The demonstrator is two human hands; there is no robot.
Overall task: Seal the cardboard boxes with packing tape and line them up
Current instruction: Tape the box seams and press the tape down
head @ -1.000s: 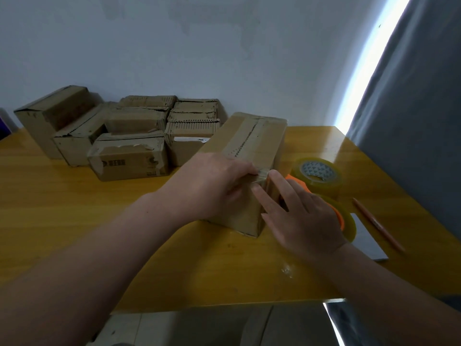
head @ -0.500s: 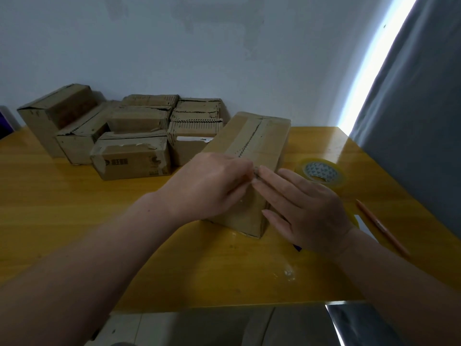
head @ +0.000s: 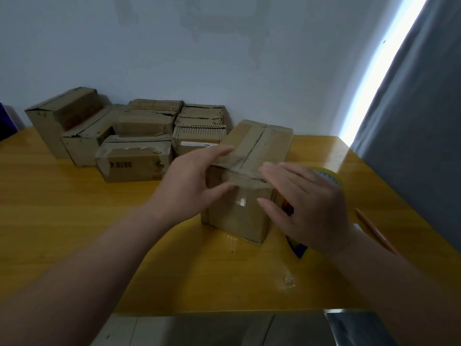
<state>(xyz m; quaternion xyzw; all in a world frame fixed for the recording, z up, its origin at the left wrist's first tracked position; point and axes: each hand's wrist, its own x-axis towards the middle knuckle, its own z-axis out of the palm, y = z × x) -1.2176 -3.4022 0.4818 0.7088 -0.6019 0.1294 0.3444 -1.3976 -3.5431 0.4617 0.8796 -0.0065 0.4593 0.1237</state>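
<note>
A long cardboard box (head: 252,156) lies mid-table with clear tape along its top seam and down its near end face. My left hand (head: 192,188) is at the box's near left corner, fingers straight over the top edge and thumb against the end face. Spread out with straight fingers, my right hand (head: 306,206) hovers at the box's near right corner. A yellowish roll of packing tape (head: 329,176) lies behind my right hand, mostly hidden by it.
Several cardboard boxes (head: 134,143) are grouped at the back left against the wall. An orange pencil (head: 374,231) lies near the table's (head: 74,221) right edge. A dark blue object (head: 298,247) peeks out under my right wrist. A grey curtain hangs on the right.
Both hands have come off the tape at the box's near top edge and moved apart to the two near corners. The taped end face now shows between them.
</note>
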